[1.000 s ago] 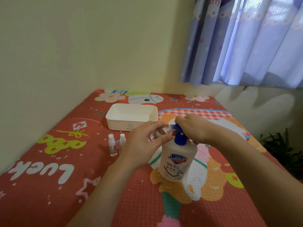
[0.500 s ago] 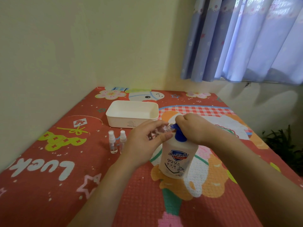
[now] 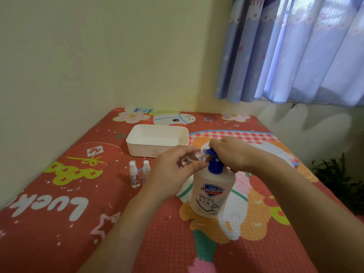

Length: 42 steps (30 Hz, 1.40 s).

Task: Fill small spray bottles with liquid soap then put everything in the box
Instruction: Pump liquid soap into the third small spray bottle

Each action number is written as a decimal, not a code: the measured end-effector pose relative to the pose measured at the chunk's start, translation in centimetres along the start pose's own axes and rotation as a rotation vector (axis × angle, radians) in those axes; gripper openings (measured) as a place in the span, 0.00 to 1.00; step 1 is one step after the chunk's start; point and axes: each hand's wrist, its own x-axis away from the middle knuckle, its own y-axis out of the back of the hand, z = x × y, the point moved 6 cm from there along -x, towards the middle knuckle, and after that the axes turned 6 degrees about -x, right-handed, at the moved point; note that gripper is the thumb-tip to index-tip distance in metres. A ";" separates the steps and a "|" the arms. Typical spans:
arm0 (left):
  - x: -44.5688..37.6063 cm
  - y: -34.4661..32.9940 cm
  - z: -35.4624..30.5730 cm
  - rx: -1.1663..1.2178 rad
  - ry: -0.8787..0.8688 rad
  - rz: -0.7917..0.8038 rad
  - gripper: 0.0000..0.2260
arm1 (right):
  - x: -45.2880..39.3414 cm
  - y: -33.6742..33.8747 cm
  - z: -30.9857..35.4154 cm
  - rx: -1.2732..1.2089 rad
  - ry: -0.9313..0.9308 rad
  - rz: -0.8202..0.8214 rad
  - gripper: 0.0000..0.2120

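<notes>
The left hand [image 3: 173, 170] grips a small clear spray bottle [image 3: 190, 159], cap off, laid over nearly on its side so that its long axis runs from the palm toward the soap bottle [image 3: 212, 191], its open mouth right at the tip of the blue pump nozzle [image 3: 211, 154]. The right hand [image 3: 232, 154] lies over the pump head, fingers curled down around it, on the far side of the soap bottle from the left hand; I judge it is pressing, though how far down the pump sits I cannot tell. Everything turns on that mouth and that nozzle tip staying in line: the opening is narrow, and a slight twist of the left wrist would send soap down the outside. Left of the soap bottle, near the left wrist, two more capped spray bottles [image 3: 135, 175] stand upright on the patterned red mat [image 3: 69, 223], close together. Beyond them, farther from the person than the soap bottle, sits the white box [image 3: 137, 146], open-topped, with nothing visible in it. Packing looks some way off; filling seems barely under way.
</notes>
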 end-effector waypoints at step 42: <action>0.1 -0.4 0.7 -0.003 -0.027 0.021 0.14 | -0.8 -0.9 0.0 0.239 0.020 -0.040 0.06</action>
